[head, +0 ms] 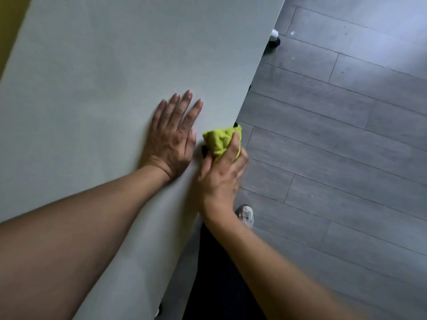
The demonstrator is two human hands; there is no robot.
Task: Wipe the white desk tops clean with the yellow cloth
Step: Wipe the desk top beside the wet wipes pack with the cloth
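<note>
The white desk top fills the left and middle of the view, its right edge running diagonally down from the top. My left hand lies flat on the desk, palm down, fingers spread, close to that edge. My right hand grips the bunched yellow cloth right at the desk's edge, just right of my left hand. Part of the cloth hangs past the edge over the floor.
Grey wood-plank floor lies to the right of the desk. A black caster wheel with a white leg shows under the desk's far edge. My shoe and dark trouser leg stand close beside the edge.
</note>
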